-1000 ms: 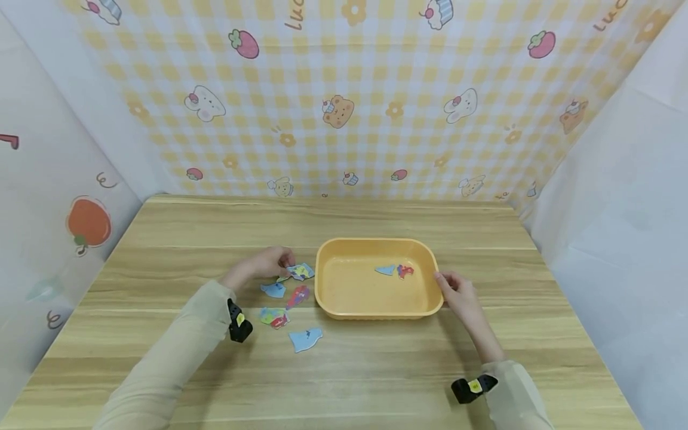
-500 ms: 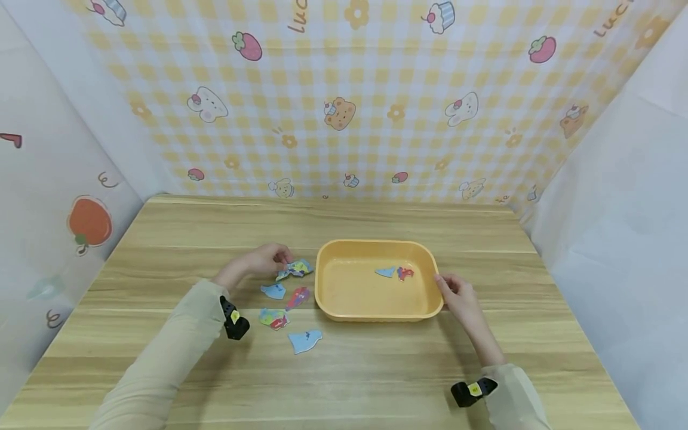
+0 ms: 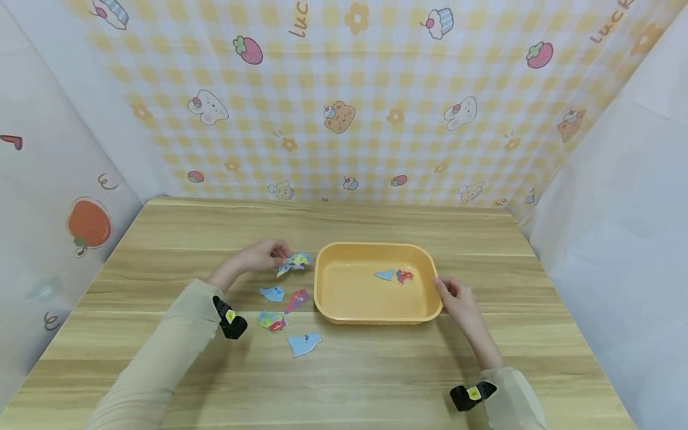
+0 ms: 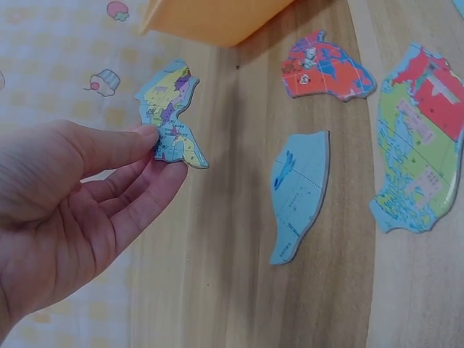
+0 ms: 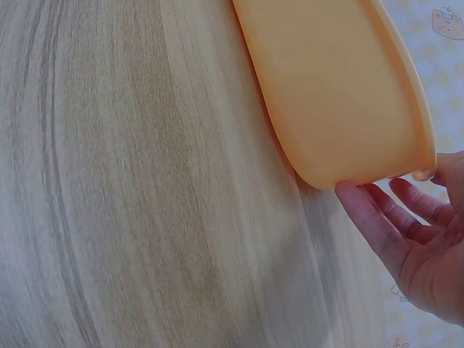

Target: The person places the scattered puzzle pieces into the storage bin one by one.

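Left hand (image 3: 263, 255) pinches yellow-blue-purple map puzzle piece (image 4: 172, 105), 9 o'clock of orange tray (image 3: 349, 294). Right hand (image 3: 458, 297) grips tray. Backdrop (image 3: 376, 77): "luc".

Multicoloured puzzle piece (image 4: 171, 105) aloft, just left of yellow tray (image 3: 349, 292).

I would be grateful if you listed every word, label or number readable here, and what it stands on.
"luc": backdrop, upper left, cut off.
"luck": backdrop, upper right, cut off.
Letters low on the backdrop: perhaps "fe", unclear.
Print on the pieces: too small to read.
Yellow tags on both wrist cameras: unreadable.
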`<state>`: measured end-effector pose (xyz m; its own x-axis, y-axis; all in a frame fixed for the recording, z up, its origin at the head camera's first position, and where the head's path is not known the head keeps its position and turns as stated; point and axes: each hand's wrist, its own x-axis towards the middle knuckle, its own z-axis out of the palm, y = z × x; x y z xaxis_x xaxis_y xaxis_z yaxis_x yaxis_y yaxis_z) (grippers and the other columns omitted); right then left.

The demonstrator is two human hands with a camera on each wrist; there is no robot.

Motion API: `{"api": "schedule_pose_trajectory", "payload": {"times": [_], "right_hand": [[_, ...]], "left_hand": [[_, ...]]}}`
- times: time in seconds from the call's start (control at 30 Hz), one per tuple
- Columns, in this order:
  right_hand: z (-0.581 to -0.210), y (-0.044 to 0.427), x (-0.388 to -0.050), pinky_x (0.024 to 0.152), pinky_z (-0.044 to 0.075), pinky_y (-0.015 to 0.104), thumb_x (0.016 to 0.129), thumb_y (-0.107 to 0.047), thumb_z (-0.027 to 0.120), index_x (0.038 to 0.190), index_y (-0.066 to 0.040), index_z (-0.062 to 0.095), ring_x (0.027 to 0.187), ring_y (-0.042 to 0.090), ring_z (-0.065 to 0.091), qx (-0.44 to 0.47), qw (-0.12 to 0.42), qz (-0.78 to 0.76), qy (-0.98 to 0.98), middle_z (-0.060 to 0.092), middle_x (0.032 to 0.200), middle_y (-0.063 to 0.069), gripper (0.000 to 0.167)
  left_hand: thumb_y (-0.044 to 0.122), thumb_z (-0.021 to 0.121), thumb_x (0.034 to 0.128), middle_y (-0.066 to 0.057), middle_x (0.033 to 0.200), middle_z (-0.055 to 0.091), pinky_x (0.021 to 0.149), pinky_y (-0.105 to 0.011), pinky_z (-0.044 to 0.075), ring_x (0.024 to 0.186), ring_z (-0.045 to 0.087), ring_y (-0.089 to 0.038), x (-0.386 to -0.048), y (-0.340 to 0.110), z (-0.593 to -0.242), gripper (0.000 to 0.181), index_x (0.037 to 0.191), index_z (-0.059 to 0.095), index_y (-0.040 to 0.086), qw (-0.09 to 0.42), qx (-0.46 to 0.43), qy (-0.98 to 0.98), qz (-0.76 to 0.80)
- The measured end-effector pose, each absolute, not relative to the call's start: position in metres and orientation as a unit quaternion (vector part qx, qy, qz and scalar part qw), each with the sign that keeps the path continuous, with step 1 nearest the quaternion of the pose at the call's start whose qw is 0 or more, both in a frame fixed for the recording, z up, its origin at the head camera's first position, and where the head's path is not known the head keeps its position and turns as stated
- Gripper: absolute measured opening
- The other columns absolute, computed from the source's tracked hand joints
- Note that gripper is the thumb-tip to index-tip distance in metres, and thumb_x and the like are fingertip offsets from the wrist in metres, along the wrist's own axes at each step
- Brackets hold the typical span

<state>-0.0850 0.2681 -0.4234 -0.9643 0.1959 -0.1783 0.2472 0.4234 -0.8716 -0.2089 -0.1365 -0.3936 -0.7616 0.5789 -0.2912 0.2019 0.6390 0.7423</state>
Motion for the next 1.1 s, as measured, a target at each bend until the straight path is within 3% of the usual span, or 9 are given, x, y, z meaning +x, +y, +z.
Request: {"api": "schedule_pose_trajectory", "payload": {"times": [0.5,1.1], "right_hand": [[-0.424,0.266,-0.084,0.056,0.054,0.023,0.094,-0.032,0.047,0.113,0.011,0.054,0.064,0.007,0.059,0.133,0.017,-0.523,0.842,0.06,0.09,0.019,0.047],[-0.424,0.264,-0.083,0.058,0.055,0.025,0.095,-0.032,0.047,0.117,0.01,0.052,0.07,0.014,0.063,0.143,0.019,-0.518,0.843,0.059,0.098,0.025,0.048]], "left_hand": [[0.005,0.052,0.0899,-0.022,0.1,0.056,0.08,-0.043,0.052,0.088,0.057,-0.025,-0.208,-0.129,-0.375,0.024,0.109,0.052,-0.01,0.22,0.226,0.858,0.405],[0.006,0.053,0.0902,-0.02,0.1,0.057,0.08,-0.04,0.053,0.085,0.06,-0.021,-0.211,-0.097,-0.37,0.024,0.11,0.053,-0.008,0.219,0.249,0.841,0.428]]}}
